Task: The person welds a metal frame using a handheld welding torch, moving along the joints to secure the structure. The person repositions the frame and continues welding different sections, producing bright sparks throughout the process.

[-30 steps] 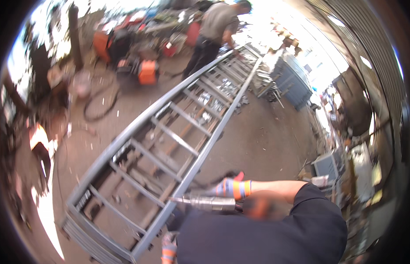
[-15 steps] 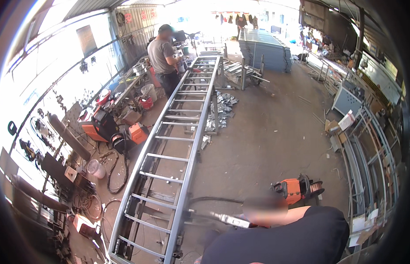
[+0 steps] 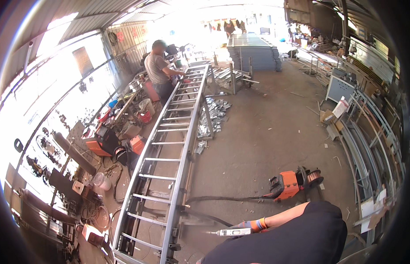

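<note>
My right hand (image 3: 258, 225), in a glove with orange and blue on it, comes in from the lower right. Its fingers are closed round a light-grey hand tool with a thin pointed nose (image 3: 233, 232). That nose points left, toward the long metal ladder-like frame (image 3: 180, 160), and stays apart from it. Dark clothing (image 3: 280, 235) of mine covers the area below the forearm. My left hand cannot be made out. The frame has two grey side rails joined by several crossbars and runs from the lower left to the far middle.
An orange wire-feed machine (image 3: 288, 185) stands on the floor at right, a dark cable (image 3: 231, 199) running left from it. Beyond the frame a person (image 3: 158, 70) works at its far end. Metal pieces (image 3: 214, 115) lie beside it. Long metal stock (image 3: 368, 163) lines the right.
My right hand, blurred before, now shows clearly with the tool, slightly lower. The view has shifted. The other person's arm now reaches toward the frame.
</note>
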{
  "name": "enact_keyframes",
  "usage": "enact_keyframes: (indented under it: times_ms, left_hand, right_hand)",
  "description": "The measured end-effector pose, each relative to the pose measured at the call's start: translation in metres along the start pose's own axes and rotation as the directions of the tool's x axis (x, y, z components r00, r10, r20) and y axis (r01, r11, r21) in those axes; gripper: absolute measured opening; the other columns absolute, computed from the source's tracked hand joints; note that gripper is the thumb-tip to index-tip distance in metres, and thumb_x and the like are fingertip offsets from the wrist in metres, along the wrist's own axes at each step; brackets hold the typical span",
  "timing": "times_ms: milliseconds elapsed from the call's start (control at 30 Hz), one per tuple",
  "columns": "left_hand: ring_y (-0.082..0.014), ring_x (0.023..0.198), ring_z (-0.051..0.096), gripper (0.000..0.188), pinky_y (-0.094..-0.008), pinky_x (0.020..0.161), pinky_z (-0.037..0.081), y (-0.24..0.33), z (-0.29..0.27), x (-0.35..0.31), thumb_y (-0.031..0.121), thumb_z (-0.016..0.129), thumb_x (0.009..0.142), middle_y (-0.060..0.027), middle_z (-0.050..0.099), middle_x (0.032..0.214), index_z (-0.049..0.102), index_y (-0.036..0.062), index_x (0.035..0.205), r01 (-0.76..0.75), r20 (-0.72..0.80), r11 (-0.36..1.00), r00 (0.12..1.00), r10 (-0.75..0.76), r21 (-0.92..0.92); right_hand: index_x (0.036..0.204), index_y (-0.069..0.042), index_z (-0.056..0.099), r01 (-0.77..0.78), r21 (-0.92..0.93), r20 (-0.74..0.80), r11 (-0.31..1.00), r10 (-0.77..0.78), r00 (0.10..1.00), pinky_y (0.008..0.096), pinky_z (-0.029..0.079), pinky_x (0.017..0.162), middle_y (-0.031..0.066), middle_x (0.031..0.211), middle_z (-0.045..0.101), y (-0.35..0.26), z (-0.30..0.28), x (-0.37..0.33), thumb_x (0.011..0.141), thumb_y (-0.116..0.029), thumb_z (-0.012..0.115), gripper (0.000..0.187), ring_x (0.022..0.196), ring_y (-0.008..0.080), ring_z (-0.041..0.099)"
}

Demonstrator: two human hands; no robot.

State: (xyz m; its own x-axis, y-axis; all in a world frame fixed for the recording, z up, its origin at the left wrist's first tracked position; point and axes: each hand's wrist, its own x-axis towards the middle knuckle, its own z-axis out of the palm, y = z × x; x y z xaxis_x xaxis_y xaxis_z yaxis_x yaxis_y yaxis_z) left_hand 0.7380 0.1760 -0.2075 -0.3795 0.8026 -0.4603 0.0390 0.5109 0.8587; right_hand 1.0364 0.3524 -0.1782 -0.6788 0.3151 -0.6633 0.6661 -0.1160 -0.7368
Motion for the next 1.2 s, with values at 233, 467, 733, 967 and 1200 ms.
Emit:
enact_keyframes:
  times_ms: [233,467,733,967,1200]
  left_hand:
    - [-0.0180,0.105,0.072,0.026,-0.0328,0.093,0.057,-0.099,-0.063,-0.091,0.006,0.070,0.097,-0.0076,0.079,0.111,0.077,0.0006,0.121,0.062,-0.061,0.990,0.996,-0.070,-0.123]
    - [-0.0170,0.106,0.072,0.026,-0.0323,0.093,0.057,-0.187,-0.092,-0.257,0.005,0.070,0.097,-0.0069,0.079,0.112,0.077,0.0001,0.122,0.147,-0.169,0.889,0.956,-0.241,-0.433]
    - [-0.0157,0.106,0.071,0.027,-0.0317,0.093,0.056,-0.246,-0.037,-0.429,0.005,0.070,0.097,-0.0060,0.079,0.113,0.077,-0.0004,0.123,0.103,-0.165,0.639,0.924,-0.345,-0.762]
    - [-0.0146,0.106,0.070,0.027,-0.0311,0.093,0.056,-0.228,-0.025,-0.426,0.005,0.069,0.098,-0.0053,0.079,0.114,0.077,-0.0008,0.123,0.098,-0.058,0.566,0.966,-0.252,-0.819]
    - [-0.0104,0.110,0.066,0.030,-0.0294,0.094,0.054,-0.216,-0.002,-0.404,0.007,0.070,0.100,-0.0041,0.077,0.122,0.075,-0.0036,0.127,0.099,0.016,0.565,0.989,-0.150,-0.819]
  right_hand:
    - [0.159,-0.012,0.052,0.052,-0.086,0.181,0.995,-0.036,0.983,0.0370,0.056,0.096,0.0117,0.130,0.075,-0.014,0.123,0.027,0.097,-0.036,0.077,0.071,0.117,0.0218,0.071]
    - [0.163,-0.014,0.048,0.055,-0.176,0.282,0.983,-0.003,0.959,0.0346,0.056,0.096,0.0086,0.131,0.075,-0.050,0.170,0.002,0.100,-0.034,0.075,0.072,0.116,0.0166,0.071]
    - [0.159,-0.008,0.052,0.553,-0.273,0.423,0.787,-0.418,0.804,0.0305,0.054,0.099,0.0045,0.134,0.071,-0.041,0.184,0.025,0.091,-0.005,0.079,0.073,0.116,0.0098,0.064]
    - [0.155,-0.004,0.058,0.233,-0.058,0.444,0.971,-0.184,0.877,0.0286,0.049,0.109,0.0031,0.143,0.070,-0.045,0.136,0.015,0.105,-0.013,0.071,0.053,0.126,0.0096,0.061]
    - [0.151,-0.004,0.063,0.342,-0.080,0.522,0.936,-0.253,0.814,0.0282,0.049,0.108,0.0028,0.138,0.072,-0.031,0.097,0.049,0.108,-0.016,0.067,0.045,0.125,0.0112,0.063]
